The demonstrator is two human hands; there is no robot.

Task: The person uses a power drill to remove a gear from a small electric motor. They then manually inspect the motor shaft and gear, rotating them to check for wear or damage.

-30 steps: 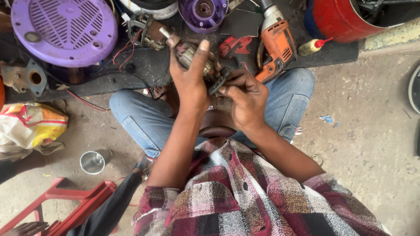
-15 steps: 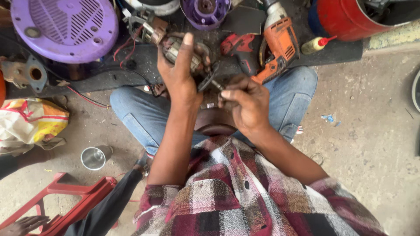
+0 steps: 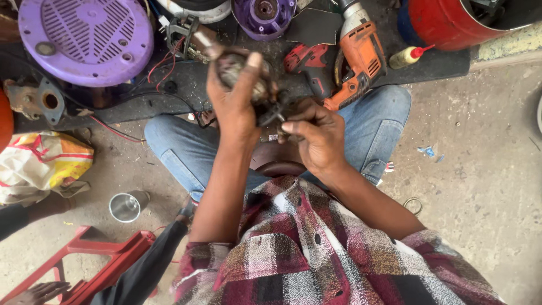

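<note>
Motor core [image 3: 240,70] is gripped in the left hand [image 3: 237,107], held up over the lap, fingers wrapped round it, thumb up the side. A small dark part [image 3: 271,113] at the core's lower end is pinched by the right hand [image 3: 319,138], fingers closed narrow on it; whether it is a tool or a fitting cannot be told, too dark and partly hidden.

Progress, as judged: strip-down looks well along. Core is already out of any housing and in hand. Work at its end is not finished — the right hand is on that part and the part is in contact with the core. Nothing is seen reassembled.

Around the hands: jeans-clad knees either side. On the black mat [image 3: 429,65] ahead, an orange drill [image 3: 361,53] lies just right of the hands, a red tool [image 3: 310,62] beside it. A small purple housing [image 3: 264,12] sits at the top edge, a large purple grille [image 3: 84,39] top left, with loose red and black wires [image 3: 164,59] between grille and core. A squeeze bottle [image 3: 406,56] with a red tip lies near a red drum [image 3: 451,22]. A steel cup [image 3: 125,207] stands on the floor at lower left, and a red stool [image 3: 96,265] beyond it.
</note>
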